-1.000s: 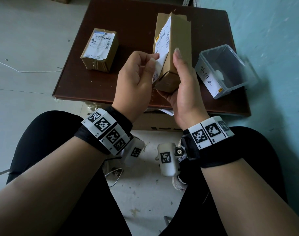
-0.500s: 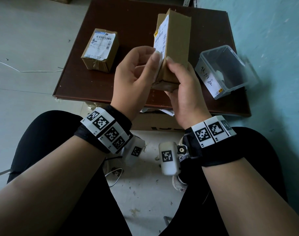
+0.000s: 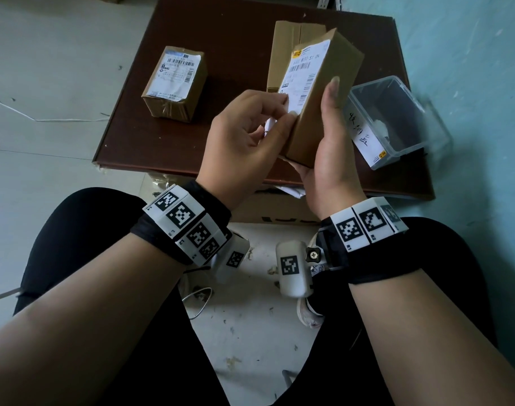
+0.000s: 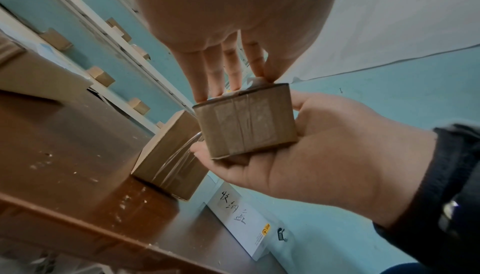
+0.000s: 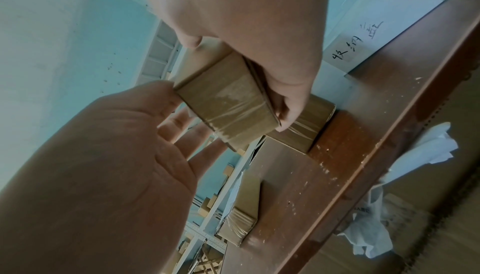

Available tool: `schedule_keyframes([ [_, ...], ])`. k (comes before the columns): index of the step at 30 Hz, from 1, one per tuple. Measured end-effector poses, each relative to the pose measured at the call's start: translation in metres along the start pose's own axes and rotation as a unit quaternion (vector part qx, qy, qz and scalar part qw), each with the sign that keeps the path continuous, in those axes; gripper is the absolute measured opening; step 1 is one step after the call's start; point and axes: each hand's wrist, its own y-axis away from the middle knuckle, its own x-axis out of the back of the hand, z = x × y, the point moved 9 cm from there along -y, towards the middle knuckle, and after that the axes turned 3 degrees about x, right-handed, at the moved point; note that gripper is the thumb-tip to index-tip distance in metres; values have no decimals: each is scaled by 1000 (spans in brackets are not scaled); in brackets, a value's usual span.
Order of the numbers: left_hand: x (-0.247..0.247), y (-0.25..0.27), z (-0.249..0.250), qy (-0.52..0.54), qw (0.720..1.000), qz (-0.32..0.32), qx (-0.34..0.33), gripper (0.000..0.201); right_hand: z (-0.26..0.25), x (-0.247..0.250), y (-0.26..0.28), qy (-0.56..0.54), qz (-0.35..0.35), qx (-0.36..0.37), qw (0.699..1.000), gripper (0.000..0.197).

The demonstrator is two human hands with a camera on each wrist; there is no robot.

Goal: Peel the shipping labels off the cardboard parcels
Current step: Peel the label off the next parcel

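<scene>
My right hand [image 3: 312,124] grips a tall cardboard parcel [image 3: 329,83] above the near edge of the table, thumb lying up along its right face. A white shipping label [image 3: 304,71] covers its left face. My left hand [image 3: 283,112] pinches the label's lower corner between thumb and forefinger. In the left wrist view the pinching fingers [image 4: 255,67] hold a lifted white corner above the taped parcel end [image 4: 246,126]. The right wrist view shows the parcel [image 5: 223,102] in my right hand's grip. A second labelled parcel [image 3: 175,83] lies on the table at the left.
A third parcel [image 3: 288,51] stands behind the held one on the dark brown table [image 3: 221,33]. A clear plastic bin [image 3: 397,121] with a handwritten white label sits at the right. Crumpled white scraps [image 5: 415,175] lie in a carton below the table's front edge.
The held parcel has been tilted so its labelled face shows more. My right thumb has stretched up along the parcel, and my left fingers now pinch the label's lower corner.
</scene>
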Motion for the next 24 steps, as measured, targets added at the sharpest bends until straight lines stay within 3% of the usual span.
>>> schedule_keyframes([
  [12, -2, -2, -1, -13, 1000, -15, -3, 10, 5, 5, -5, 16, 5, 6, 1000, 90],
  [18, -2, -2, -4, -9, 1000, -15, 5, 16, 7, 3, -9, 21, 3, 14, 1000, 128],
  [24, -2, -2, -4, -13, 1000, -14, 9, 18, 6, 4, -8, 30, -4, 12, 999, 101],
])
